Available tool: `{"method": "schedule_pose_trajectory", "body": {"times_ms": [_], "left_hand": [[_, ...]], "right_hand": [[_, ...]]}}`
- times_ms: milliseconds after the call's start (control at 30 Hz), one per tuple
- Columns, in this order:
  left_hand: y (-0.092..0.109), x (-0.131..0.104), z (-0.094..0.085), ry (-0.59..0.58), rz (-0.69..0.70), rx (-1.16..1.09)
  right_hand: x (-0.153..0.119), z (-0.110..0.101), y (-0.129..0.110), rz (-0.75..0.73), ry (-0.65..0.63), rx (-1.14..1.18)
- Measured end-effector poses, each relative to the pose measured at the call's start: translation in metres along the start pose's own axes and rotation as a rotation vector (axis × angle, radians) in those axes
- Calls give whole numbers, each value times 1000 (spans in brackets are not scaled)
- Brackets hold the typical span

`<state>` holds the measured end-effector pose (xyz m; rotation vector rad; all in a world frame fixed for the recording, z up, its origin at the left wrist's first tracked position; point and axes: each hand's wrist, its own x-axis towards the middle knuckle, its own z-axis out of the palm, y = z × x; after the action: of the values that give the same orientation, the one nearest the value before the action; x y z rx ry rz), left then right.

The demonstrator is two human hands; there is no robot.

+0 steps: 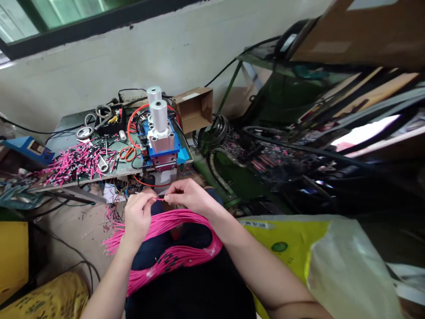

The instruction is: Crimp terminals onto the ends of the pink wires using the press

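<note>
A short length of pink wire (160,199) stretches between my two hands, just in front of the bench. Its left part is pinched in my left hand (138,216), thumb against the fingers. My right hand (186,196) is closed on its other end, where the fingertips hide what lies there. Below both hands, a thick bundle of pink wires (186,217) lies looped across my lap, with black pieces along its lower run. The loose ends fan out to the left, behind my left wrist.
On the bench (71,122) stands a blue press with silver cylinders (159,117). Left of it lie orange-handled scissors (127,153) and a heap of pink and black wire pieces (76,164). A cardboard box (194,108) sits behind. A yellow bag (285,243) is at my right.
</note>
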<state>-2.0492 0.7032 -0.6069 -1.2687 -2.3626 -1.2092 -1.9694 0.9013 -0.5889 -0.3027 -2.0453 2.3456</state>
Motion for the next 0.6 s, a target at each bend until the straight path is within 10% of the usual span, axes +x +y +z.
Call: {"method": "schedule_pose_trajectory", "body": {"times_ms": [600], "left_hand": [[31,1,33,-21,-493,-582]], "right_hand": [[-1,5,9,-150,230,315]]}}
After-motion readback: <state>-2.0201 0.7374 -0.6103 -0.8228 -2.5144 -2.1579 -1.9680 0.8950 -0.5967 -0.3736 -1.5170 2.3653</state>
